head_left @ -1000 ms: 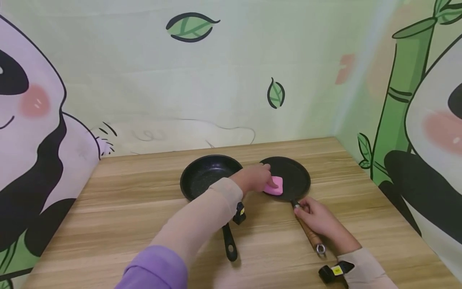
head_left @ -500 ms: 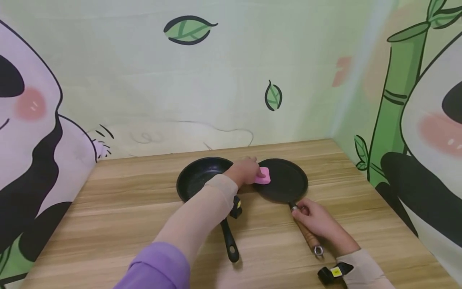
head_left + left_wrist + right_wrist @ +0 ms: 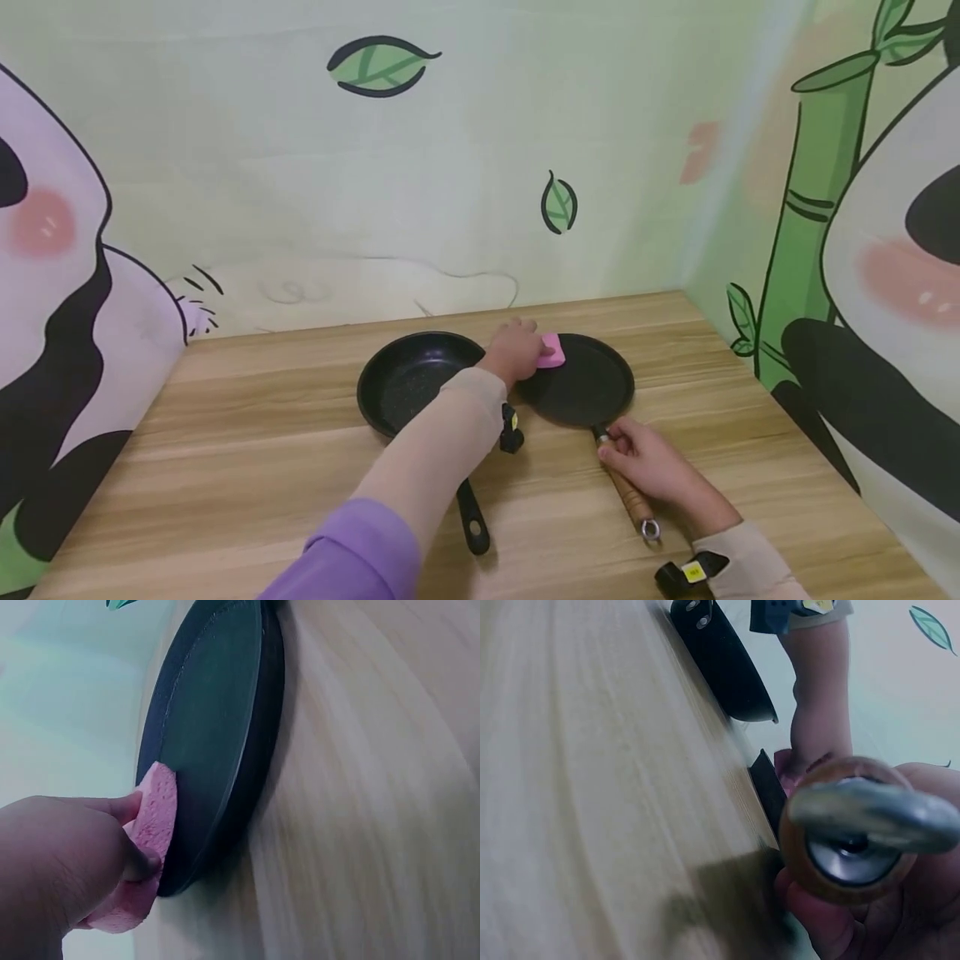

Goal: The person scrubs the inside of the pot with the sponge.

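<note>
A pink sponge (image 3: 154, 817) is pinched between the thumb and fingers of my left hand (image 3: 516, 350). In the head view the sponge lies over the left rim of a flat black pan (image 3: 581, 383); the left wrist view shows its edge against the pan's surface. My right hand (image 3: 648, 462) grips the pan's wooden handle (image 3: 628, 496) near the metal collar. The handle's hanging ring (image 3: 874, 817) fills the front of the right wrist view. Left of the flat pan stands a deeper black frying pan (image 3: 405, 375), partly covered by my left forearm.
The deeper pan's black handle (image 3: 472, 517) points toward the front of the wooden table (image 3: 247, 467). Behind stands a pale wall (image 3: 262, 167) painted with leaves and pandas, and a painted side wall closes the right. A black wrist camera (image 3: 512, 429) hangs under my left wrist.
My left hand has carried the sponge from the flat pan's lower left to its upper left edge. The right hand keeps its grip on the handle. The head view has shifted slightly.
</note>
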The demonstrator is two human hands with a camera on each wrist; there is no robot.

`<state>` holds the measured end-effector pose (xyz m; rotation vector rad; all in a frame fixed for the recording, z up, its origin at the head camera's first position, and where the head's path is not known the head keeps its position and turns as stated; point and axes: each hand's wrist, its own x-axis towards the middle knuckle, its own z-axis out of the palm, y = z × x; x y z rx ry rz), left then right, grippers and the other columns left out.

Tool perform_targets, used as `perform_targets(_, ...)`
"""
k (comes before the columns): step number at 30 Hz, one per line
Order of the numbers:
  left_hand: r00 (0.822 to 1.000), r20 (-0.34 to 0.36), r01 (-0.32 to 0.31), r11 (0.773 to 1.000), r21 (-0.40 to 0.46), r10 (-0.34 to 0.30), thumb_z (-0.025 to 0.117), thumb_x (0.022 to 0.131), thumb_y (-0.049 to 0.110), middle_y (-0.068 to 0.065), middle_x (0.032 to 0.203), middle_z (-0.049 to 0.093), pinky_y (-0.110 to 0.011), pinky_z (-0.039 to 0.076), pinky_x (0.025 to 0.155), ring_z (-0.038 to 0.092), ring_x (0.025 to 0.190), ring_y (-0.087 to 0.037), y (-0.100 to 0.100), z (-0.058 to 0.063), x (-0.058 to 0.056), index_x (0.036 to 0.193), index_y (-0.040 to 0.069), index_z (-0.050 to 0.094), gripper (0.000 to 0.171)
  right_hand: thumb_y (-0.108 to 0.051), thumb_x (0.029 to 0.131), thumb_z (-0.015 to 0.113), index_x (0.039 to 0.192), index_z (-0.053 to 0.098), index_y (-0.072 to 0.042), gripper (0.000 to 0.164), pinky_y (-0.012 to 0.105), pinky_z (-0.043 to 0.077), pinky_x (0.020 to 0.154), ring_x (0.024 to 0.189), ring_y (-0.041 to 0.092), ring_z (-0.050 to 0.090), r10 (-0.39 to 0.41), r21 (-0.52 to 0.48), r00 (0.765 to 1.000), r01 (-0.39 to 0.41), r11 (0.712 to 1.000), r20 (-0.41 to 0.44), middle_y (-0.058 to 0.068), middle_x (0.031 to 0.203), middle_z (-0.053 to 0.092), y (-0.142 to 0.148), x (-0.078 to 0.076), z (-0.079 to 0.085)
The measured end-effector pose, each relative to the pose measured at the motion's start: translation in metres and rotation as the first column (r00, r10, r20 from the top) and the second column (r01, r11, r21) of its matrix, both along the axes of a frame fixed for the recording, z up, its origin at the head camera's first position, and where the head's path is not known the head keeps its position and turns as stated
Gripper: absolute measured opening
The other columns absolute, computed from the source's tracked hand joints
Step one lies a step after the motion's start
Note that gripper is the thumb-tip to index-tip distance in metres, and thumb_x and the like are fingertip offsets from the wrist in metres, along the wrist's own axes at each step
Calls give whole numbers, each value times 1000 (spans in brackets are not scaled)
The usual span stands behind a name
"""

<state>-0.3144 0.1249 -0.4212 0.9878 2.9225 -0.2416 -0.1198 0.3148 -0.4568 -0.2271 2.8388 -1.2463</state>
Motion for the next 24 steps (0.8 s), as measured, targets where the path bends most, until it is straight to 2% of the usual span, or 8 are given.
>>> perform_targets(2,1000,-24,-8,1000,16,9,55,103,27,-4,136,55,-41,39,108,48,121,-26,2,-5,2,138,39,62,37,-14,95,68,104,60,1,19,27,42,57,66,15,49,7,-5,1000,-7,1000,1,3,79,53,-1,1,-1)
perform_targets(6,998,-51,-17,995,100,23,49,106,35,-5,131,58,-43,42,105,50,121,-27,11,-17,6,136,33,66,35,-15,95,68,102,60,-1,17,26,41,55,63,13,47,36,-16,999,-37,999,-12,1,77,52,-2,3,-3)
perform_targets(11,999,-32,-20,990,141,24,44,107,39,-4,136,58,-44,39,110,49,127,-27,24,-23,13,139,30,64,38,-15,95,68,100,60,-3,15,25,39,54,61,10,45,55,-18,998,-56,998,-26,0,75,49,-4,4,-5)
perform_targets(18,998,27,49,995,82,-52,42,108,28,-3,152,47,-40,41,110,45,136,-28,50,-20,31,149,44,47,44,-15,95,68,100,60,-3,15,26,39,53,60,10,45,53,-13,998,-53,998,-30,0,75,50,-5,4,-5)
perform_targets(24,992,87,84,993,85,-91,50,105,25,-1,151,47,-39,42,109,45,132,-24,64,-10,41,148,48,46,49,-15,96,67,102,60,-2,16,27,40,55,64,14,47,11,0,1000,-11,1000,-16,1,76,51,-5,1,-1)
